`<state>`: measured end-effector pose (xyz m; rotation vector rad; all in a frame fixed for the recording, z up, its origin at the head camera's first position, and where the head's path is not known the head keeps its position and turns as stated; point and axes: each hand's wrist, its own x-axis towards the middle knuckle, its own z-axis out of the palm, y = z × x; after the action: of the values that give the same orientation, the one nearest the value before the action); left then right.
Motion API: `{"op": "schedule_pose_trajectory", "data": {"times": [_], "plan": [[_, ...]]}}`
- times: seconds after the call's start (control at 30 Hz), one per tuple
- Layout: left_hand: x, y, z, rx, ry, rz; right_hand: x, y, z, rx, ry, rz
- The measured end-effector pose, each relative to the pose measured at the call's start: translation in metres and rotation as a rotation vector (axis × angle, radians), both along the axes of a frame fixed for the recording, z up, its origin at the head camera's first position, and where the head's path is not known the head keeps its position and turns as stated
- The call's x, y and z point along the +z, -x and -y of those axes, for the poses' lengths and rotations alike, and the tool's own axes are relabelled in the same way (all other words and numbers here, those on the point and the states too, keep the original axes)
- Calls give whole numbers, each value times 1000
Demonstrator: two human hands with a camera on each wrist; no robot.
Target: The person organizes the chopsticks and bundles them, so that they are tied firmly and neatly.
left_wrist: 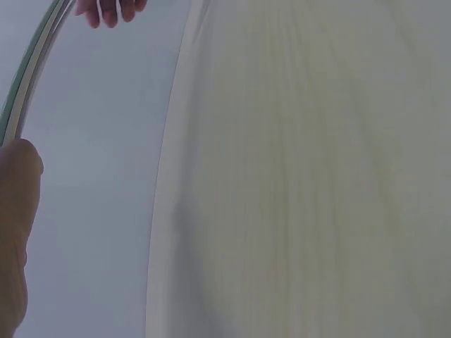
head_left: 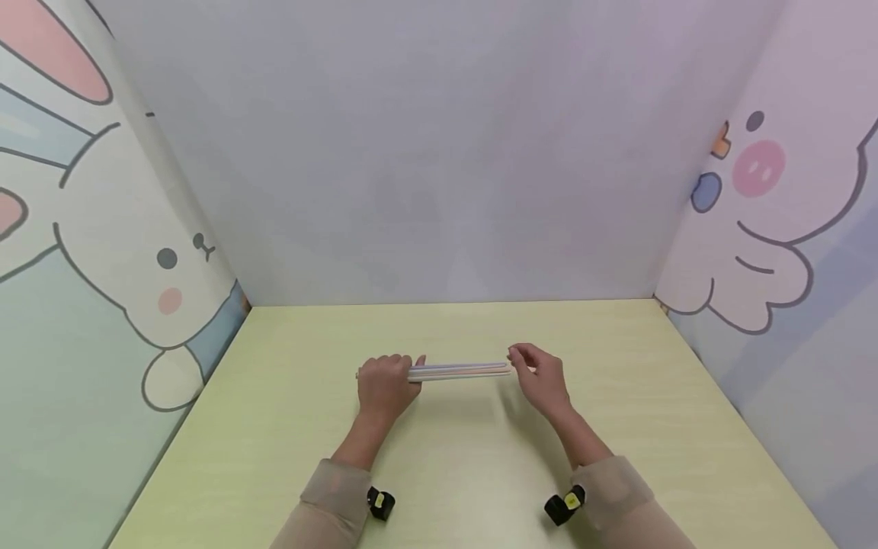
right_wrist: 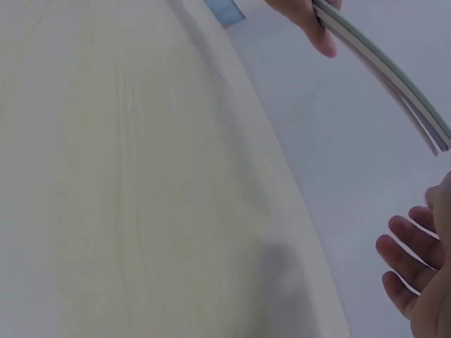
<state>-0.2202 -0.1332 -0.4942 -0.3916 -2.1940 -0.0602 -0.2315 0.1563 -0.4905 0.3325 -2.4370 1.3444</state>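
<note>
Several thin pale sticks (head_left: 459, 372) lie bundled side by side, held roughly level above the table. My left hand (head_left: 387, 385) grips the bundle near its left end, fingers curled round it; a short tip shows past the hand. At the bundle's right end is my right hand (head_left: 542, 380), its fingers bent loosely. In the right wrist view a gap separates the sticks' ends (right_wrist: 438, 141) from my right hand (right_wrist: 423, 260). The left wrist view catches the sticks (left_wrist: 32, 70) rising from my left hand (left_wrist: 17, 232), with fingertips of my right hand (left_wrist: 109, 10) beyond.
Below the hands is a pale yellow table (head_left: 453, 457). A plain grey wall (head_left: 446, 152) stands behind it, with cartoon-printed panels at left (head_left: 103, 252) and right (head_left: 775, 229). Small black devices sit by the left cuff (head_left: 380, 503) and right cuff (head_left: 565, 505).
</note>
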Motion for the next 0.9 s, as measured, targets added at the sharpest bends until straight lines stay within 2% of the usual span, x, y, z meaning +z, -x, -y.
{"op": "schedule_pose_trajectory", "data": {"times": [0.13,0.2,0.27,0.4,0.63,0.9], "plan": [[-1,-2,-1,16,-1,6,-13,-1,-21,-108,-401,-66],[-3,-3,-1,20,-2,10,-19,-3,-33,-159,-552,-44],[-5,-4,0,26,0,15,-24,-5,-42,-194,-629,18],[-7,-5,1,36,1,32,-27,-8,-54,-190,-653,111],[-6,-4,2,43,8,30,-27,-8,-61,-128,-569,148],[-5,-5,2,52,17,68,-25,-4,-63,-129,-557,189]]}}
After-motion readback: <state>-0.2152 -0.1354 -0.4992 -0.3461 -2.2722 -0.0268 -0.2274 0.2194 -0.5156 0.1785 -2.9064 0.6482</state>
